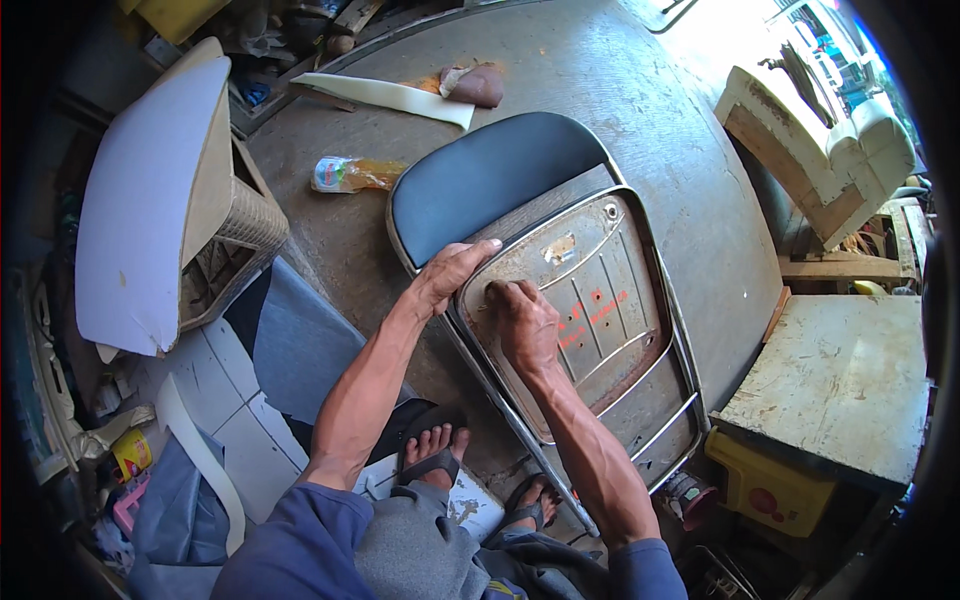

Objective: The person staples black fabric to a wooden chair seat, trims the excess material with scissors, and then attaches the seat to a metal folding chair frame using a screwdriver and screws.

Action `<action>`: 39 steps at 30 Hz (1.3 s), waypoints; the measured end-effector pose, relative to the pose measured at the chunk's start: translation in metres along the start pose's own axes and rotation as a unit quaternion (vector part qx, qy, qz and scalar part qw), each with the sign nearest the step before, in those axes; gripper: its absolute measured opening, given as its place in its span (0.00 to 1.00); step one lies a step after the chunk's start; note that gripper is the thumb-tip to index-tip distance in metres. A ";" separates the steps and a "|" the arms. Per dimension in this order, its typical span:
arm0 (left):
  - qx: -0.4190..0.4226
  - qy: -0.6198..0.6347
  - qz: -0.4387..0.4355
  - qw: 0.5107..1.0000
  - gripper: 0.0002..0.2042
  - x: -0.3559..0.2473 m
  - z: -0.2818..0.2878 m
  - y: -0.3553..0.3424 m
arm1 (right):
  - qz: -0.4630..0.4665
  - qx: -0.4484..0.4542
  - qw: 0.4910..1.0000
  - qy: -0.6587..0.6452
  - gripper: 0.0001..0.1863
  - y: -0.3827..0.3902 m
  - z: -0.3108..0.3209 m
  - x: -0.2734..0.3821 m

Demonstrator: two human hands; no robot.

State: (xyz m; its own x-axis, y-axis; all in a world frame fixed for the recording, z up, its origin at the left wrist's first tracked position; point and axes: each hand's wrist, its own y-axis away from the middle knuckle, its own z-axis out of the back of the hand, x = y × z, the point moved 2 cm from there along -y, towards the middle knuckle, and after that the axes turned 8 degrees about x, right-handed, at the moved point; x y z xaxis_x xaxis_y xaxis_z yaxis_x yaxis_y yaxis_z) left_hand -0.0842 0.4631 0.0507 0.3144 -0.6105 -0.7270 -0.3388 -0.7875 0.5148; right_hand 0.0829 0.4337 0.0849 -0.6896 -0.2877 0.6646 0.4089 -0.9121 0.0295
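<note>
A folding chair lies on the worktable, with a padded black backrest [500, 180] at its far end and a chrome tube frame [672, 290]. Its metal seat pan [625, 345] is bare and worn, with rust at the edges, small holes and red marks. My left hand [452, 275] grips the pan's upper left corner, thumb lying along the rim. Closed in a fist, my right hand [528, 325] presses on the pan just inside that corner. Whatever its fingers pinch is hidden beneath them.
Beyond the chair lie a plastic bottle [350, 174], a pale strip [395, 97] and a brown roll [474, 85]. A white board [140, 210] leans on a crate at left. At right stand a worn wooden-topped box [830, 375] and a yellow crate [765, 480].
</note>
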 end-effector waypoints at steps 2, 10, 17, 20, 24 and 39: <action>-0.002 0.006 0.018 1.000 0.24 0.004 0.003 -0.003 | 0.047 -0.001 0.999 0.026 0.12 0.003 -0.002 0.002; 0.014 0.059 -0.023 0.998 0.23 0.001 -0.003 -0.003 | 0.029 -0.018 0.997 0.064 0.16 0.003 -0.011 0.001; 0.015 0.050 -0.010 0.999 0.22 0.006 0.003 -0.007 | 0.062 0.005 0.985 0.160 0.09 0.007 -0.020 0.004; 0.007 0.052 -0.018 0.998 0.22 0.012 0.007 -0.011 | 0.050 0.014 0.981 0.188 0.09 0.004 -0.025 0.006; 0.020 0.064 -0.020 0.998 0.21 0.018 0.014 -0.017 | 0.048 0.005 0.981 0.190 0.10 0.001 -0.027 0.006; 0.064 0.037 -0.016 0.997 0.22 0.016 0.019 -0.017 | -0.025 -0.024 0.993 0.117 0.20 -0.007 -0.034 -0.007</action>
State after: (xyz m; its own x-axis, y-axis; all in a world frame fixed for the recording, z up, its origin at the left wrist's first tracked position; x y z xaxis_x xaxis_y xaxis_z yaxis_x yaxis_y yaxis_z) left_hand -0.0899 0.4684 0.0219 0.3890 -0.5942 -0.7040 -0.4364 -0.7919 0.4272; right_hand 0.0643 0.4322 0.0549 -0.8307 -0.2963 0.4714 0.3450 -0.9384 0.0181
